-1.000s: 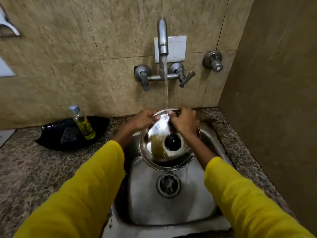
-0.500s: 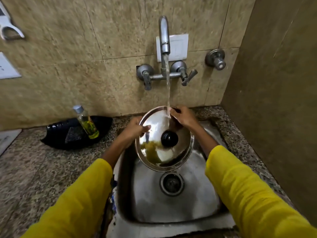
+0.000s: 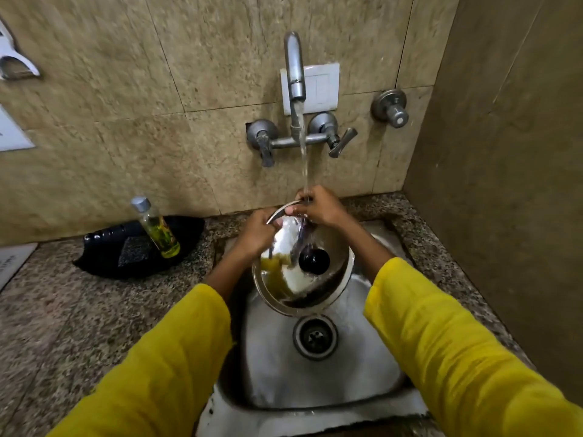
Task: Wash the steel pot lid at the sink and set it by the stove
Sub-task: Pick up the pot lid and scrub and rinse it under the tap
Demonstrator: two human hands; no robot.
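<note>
The steel pot lid point(image 3: 328, 285) with its black knob point(image 3: 314, 261) is held tilted over the steel sink point(image 3: 318, 380), knob side facing me. My left hand point(image 3: 257, 231) grips the lid's upper left rim. At the lid's top edge, my right hand point(image 3: 321, 206) holds the rim directly under the running water from the wall tap point(image 3: 295, 77). Water streams down across the lid's face. Both arms wear yellow sleeves.
A black tray point(image 3: 104, 257) on the granite counter at left holds a dark scrub pad point(image 3: 135, 250) and a small bottle of yellow-green liquid point(image 3: 157, 230). A wall stands close on the right. The sink drain point(image 3: 315, 337) lies below the lid.
My right hand has moved up to the lid's top edge, into the water stream. My left hand shifted up along the left rim, and the lid tipped more steeply.
</note>
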